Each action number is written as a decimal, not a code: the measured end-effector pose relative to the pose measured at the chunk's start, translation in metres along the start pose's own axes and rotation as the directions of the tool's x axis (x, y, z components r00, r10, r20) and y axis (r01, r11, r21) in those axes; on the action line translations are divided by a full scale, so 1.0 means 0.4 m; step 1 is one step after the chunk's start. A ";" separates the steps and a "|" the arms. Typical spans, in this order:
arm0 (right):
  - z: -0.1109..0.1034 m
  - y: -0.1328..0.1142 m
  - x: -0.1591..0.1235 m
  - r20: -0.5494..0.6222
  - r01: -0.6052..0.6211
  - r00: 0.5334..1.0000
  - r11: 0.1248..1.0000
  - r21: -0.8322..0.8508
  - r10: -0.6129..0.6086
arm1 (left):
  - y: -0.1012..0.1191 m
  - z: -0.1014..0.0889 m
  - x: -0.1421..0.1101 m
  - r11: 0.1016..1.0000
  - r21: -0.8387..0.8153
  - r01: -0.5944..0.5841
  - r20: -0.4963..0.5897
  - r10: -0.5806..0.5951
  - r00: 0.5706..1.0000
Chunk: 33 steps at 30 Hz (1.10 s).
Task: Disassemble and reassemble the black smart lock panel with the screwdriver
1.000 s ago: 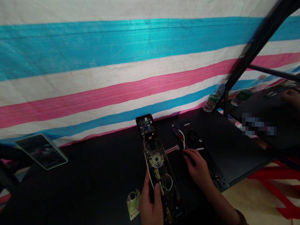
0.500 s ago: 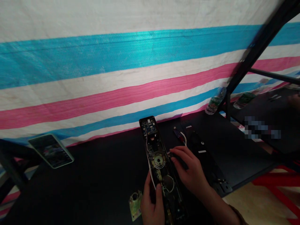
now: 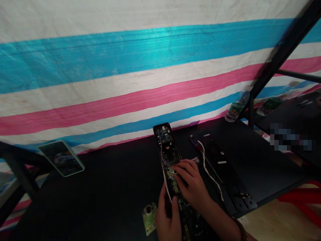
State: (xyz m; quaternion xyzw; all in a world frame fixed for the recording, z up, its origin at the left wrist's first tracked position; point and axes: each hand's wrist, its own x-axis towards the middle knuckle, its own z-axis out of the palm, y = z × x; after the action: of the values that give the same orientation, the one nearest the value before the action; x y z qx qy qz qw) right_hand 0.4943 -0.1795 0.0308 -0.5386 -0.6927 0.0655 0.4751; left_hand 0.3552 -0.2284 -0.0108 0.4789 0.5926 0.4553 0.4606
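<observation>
A long, narrow black lock housing lies open on the table, showing a blue circuit board, wires and metal parts inside. My left hand is closed round its left edge, thumb on top. Over the round metal part midway along the housing, my right hand has its fingertips pinched together. Whatever sits between those fingers is too small to make out. A thin white cable runs along the housing's left side. Left of my left hand rests a yellow-green plate with a round hole.
Right of the housing lie a screwdriver, a white cord, a small shiny clear item and a long black panel. A phone leans at the left. A water bottle stands by the striped sheet and black frame post.
My right hand has moved left from beside the housing's right edge onto the round metal part. The white cord and shiny item are now uncovered. The whole view has shifted slightly.
</observation>
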 end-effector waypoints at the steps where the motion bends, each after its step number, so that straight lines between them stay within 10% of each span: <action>1: 0.001 0.001 -0.001 -0.013 -0.002 1.000 1.000 0.012 0.002 | -0.001 0.003 -0.001 1.000 -0.004 0.001 -0.001 -0.001 1.000; 17: -0.029 0.027 -0.012 -0.257 -0.110 0.957 0.987 0.120 0.138 | -0.013 0.049 -0.011 0.998 -0.060 0.003 -0.173 -0.013 0.985; 33: 0.003 0.007 0.012 -0.097 -0.017 0.995 0.997 0.077 0.024 | -0.012 0.043 -0.007 1.000 -0.020 -0.016 -0.171 0.012 0.985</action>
State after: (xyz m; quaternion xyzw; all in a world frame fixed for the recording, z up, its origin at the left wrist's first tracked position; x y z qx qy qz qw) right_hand 0.4954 -0.1740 0.0312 -0.5298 -0.6602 0.0702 0.5277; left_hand 0.3716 -0.2301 -0.0178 0.4372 0.6216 0.5044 0.4099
